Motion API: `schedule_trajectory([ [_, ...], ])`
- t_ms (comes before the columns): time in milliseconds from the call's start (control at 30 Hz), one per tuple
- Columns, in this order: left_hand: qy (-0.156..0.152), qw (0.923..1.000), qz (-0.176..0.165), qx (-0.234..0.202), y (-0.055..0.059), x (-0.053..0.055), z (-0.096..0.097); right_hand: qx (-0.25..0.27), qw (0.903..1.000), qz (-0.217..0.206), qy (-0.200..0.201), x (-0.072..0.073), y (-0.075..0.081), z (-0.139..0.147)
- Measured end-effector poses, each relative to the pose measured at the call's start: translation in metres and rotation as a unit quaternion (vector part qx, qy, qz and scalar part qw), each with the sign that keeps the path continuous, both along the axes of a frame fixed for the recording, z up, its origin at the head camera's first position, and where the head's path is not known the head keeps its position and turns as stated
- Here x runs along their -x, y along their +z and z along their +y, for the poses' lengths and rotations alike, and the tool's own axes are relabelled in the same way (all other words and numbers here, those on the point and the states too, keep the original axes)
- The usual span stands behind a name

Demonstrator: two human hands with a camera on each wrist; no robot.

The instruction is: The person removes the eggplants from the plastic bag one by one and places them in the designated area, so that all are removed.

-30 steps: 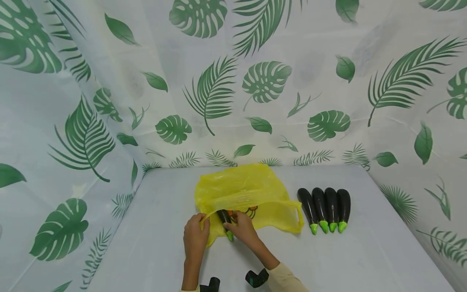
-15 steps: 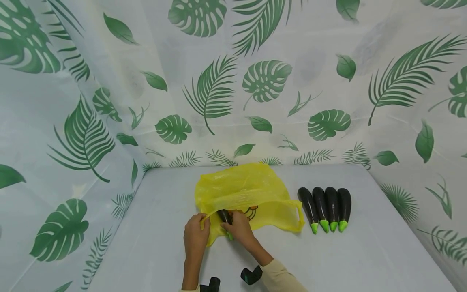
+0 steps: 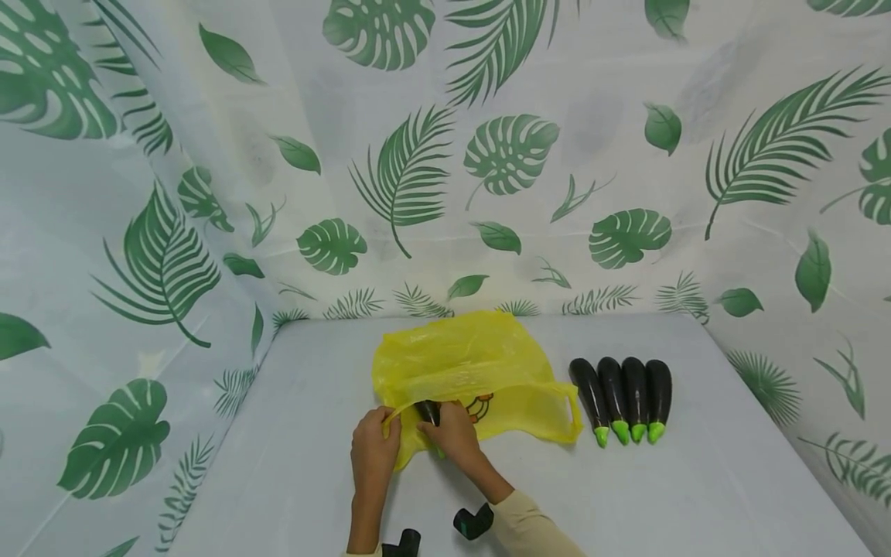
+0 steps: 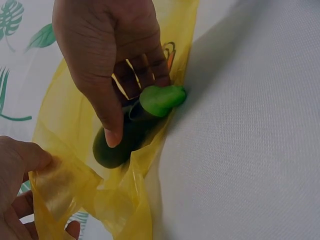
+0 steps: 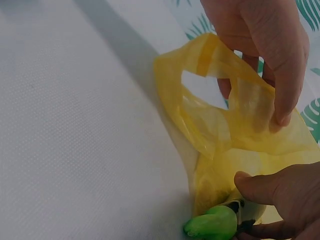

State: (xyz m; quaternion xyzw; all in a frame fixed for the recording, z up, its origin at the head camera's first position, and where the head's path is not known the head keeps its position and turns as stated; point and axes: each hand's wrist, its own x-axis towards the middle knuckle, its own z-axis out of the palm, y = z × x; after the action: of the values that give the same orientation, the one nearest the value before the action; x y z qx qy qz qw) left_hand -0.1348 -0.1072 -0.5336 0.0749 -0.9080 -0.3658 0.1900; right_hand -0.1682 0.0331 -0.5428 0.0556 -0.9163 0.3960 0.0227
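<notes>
Yellow plastic bag (image 3: 473, 371) flat on table (image 3: 278, 480); left hand (image 3: 373, 452) pinches its handle up, mouth open, as right hand (image 3: 454, 435) grips eggplant (image 4: 125, 140) half inside.

My left hand (image 3: 373, 452) pinched with curled fingers; my right hand (image 3: 454, 435) gripped beside it, thumb extended, both forearms reaching forward close together.

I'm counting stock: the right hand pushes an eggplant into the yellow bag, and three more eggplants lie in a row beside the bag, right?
Not quite: four eggplants lie in the row, not three, as the head view shows. The rest holds: the right hand pushes an eggplant into the yellow bag.
</notes>
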Motion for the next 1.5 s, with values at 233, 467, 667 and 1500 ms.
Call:
schedule_trajectory([
  [233, 0.003, 1.0, 0.002, 0.002, -0.001, -0.001, 0.001, 0.013, 0.9999, -0.003, 0.003, 0.0, -0.002, 0.0],
  [467, 0.0, 1.0, -0.001, -0.001, -0.002, 0.0, 0.001, 0.036, 0.9993, 0.005, 0.008, -0.002, 0.001, 0.005],
  [667, 0.0, 1.0, -0.008, -0.005, -0.003, -0.001, 0.002, 0.054, 0.9982, 0.005, 0.024, -0.006, 0.007, 0.012],
  [1500, 0.008, 0.9996, -0.021, -0.018, -0.001, 0.001, 0.002, 0.077, 0.9862, -0.114, 0.092, -0.044, 0.026, 0.043],
])
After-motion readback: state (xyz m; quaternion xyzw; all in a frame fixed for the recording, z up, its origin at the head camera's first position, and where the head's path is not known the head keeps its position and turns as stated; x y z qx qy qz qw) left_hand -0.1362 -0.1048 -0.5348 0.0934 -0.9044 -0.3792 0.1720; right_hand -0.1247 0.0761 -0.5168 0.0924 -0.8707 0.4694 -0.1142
